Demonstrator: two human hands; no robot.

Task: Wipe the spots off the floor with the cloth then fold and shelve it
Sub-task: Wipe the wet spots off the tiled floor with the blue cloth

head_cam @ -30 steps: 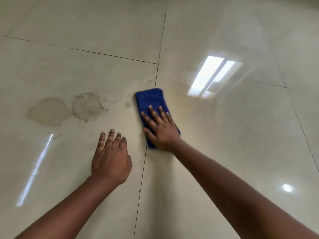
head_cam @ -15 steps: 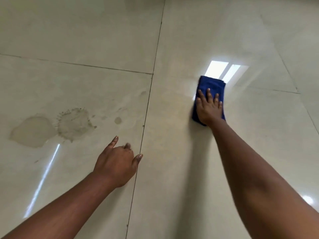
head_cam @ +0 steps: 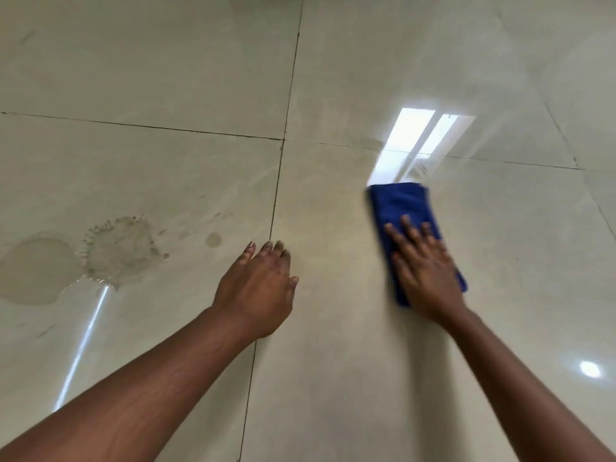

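Head view looks down on a blue cloth [head_cam: 405,211], folded into a narrow rectangle and lying flat on the glossy pale floor [head_cam: 333,378]. Its long axis runs from the far edge, which sits just below a bright window reflection [head_cam: 416,141], back toward the person, leaning slightly to the right as it comes nearer. The near end is largely covered by the right hand [head_cam: 428,281], which presses palm-down on the cloth with its fingers [head_cam: 408,228] spread and laid out straight along the cloth's length, pointing away from the person; they lie flat on the fabric and are not curled around it. The hand and cloth are a little blurred. Well to the left, across a dark grout line [head_cam: 276,201], the left hand [head_cam: 258,288] rests on the floor with nothing in it, fingers extended and close together, thumb out to the side. Further left on that tile are the spots: a small round dot [head_cam: 213,239], a dried splatter with a speckled rim [head_cam: 123,248], and beside it a smooth greyish patch [head_cam: 35,271]. All three lie well apart from the cloth.
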